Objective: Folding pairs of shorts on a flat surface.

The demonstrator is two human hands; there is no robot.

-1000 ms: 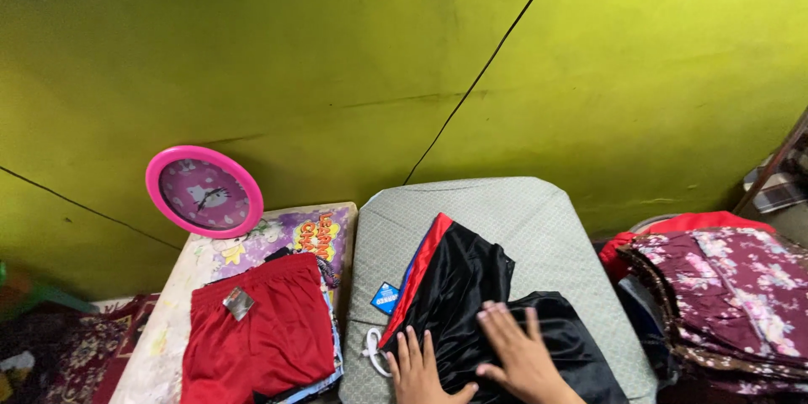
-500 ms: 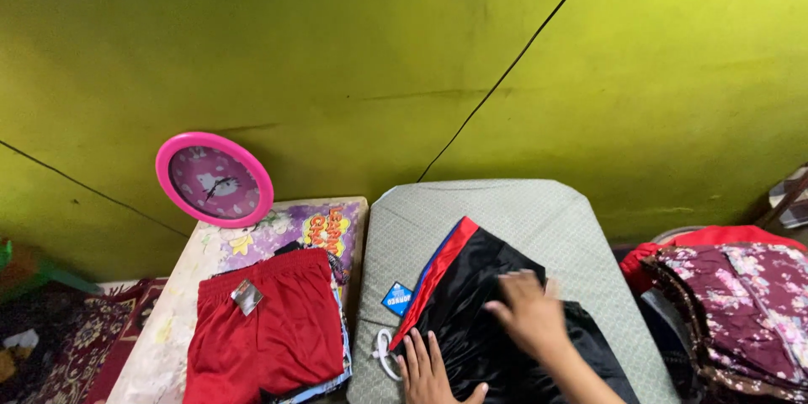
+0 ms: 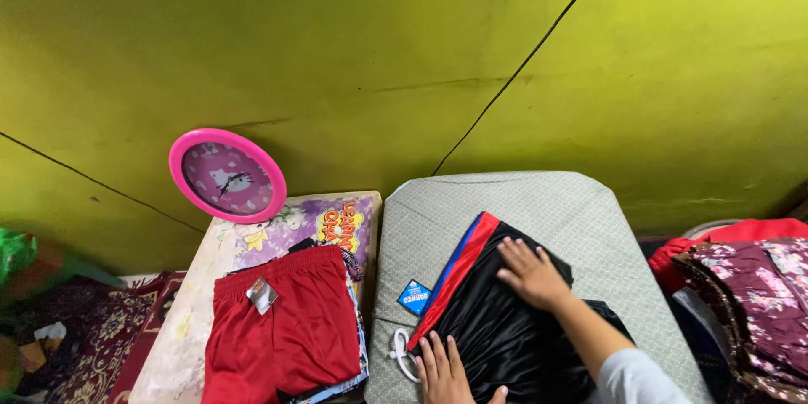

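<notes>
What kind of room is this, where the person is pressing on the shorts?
Probably a home laundry or ironing corner. A grey padded ironing board holds shiny black shorts with a red stripe, folded red shorts wait beside it, and a round pink wall clock leans on the green wall.

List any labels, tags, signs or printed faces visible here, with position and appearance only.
Blue hang tag: small square on the grey padded board, beside the black shorts under both hands.
Silver-grey tag: small rectangle on the red shorts, left stack.
Pink wall clock: round, pink rim, purple cartoon face, leaning against the green wall.
Printed sheet: purple, yellow cartoon lettering, under the red shorts.
</notes>
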